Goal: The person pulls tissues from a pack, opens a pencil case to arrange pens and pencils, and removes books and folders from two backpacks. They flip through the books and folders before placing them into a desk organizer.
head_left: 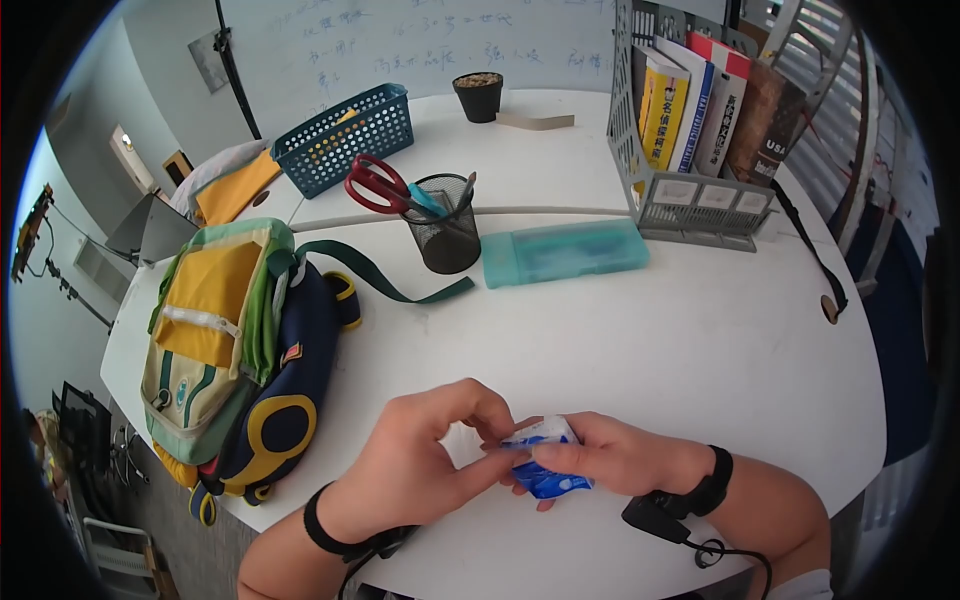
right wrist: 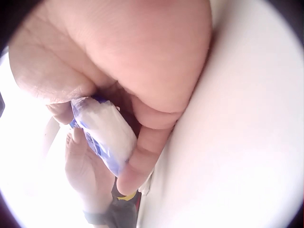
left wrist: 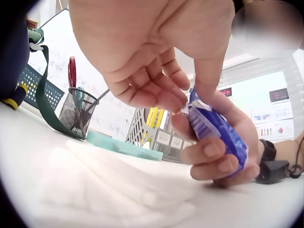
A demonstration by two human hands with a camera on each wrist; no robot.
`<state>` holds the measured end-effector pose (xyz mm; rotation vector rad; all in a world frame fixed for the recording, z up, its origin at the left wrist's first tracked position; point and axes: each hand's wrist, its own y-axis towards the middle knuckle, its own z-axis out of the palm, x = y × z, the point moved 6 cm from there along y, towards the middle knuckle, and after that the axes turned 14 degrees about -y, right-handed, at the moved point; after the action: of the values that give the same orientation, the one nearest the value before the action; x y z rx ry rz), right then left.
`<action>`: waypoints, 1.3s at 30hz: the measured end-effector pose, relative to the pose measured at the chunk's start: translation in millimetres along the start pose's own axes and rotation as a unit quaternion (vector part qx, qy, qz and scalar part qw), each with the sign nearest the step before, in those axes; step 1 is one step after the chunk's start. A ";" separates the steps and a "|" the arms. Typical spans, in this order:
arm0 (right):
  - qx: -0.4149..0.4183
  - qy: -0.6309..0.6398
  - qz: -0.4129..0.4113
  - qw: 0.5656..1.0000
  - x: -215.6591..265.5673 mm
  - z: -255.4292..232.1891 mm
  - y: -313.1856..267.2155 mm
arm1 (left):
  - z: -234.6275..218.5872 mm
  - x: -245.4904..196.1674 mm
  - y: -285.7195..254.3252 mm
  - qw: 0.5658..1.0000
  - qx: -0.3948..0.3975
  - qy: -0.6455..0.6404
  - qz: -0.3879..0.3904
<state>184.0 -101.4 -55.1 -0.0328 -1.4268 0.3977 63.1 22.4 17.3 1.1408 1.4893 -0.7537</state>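
Note:
A small blue-and-white plastic packet of tissues [head_left: 552, 482] is between my two hands, over the front part of the white table. My right hand [head_left: 625, 455] grips it, thumb on top and fingers curled underneath. My left hand [head_left: 420, 460] pinches the packet's near-left edge between thumb and index finger. The left wrist view shows the packet's blue side [left wrist: 230, 137] against the right hand's curled fingers. White contents show through the clear wrapper [right wrist: 111, 130] in the right wrist view.
A backpack [head_left: 215, 330] lies on the left, its green strap reaching toward a mesh pen cup [head_left: 445, 240] with red scissors. Behind my hands lies a teal pencil case [head_left: 565, 252]. A grey book rack [head_left: 700, 205] stands at the back right, a blue basket [head_left: 345, 140] at the back left.

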 end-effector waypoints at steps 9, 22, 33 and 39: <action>-0.013 0.069 -0.004 0.998 -2.8 -7.7 1.0 | -25.5 10.4 -5.1 0.944 0.038 0.322 -0.060; -0.007 0.127 -0.030 0.991 -7.6 -12.8 2.8 | -46.0 -15.7 -8.2 0.999 0.041 -0.004 -0.013; -0.002 -0.085 -0.016 0.996 -1.8 -3.8 -1.2 | -26.2 -5.9 -6.3 0.993 -0.088 0.008 0.081; -0.023 -0.059 -0.011 0.998 -0.9 -3.0 -0.5 | -12.7 -10.2 -3.4 0.997 -0.020 0.031 0.067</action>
<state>186.9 -101.5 -56.3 -0.0310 -1.5521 0.3527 55.2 30.1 29.7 1.2311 1.4564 -0.5983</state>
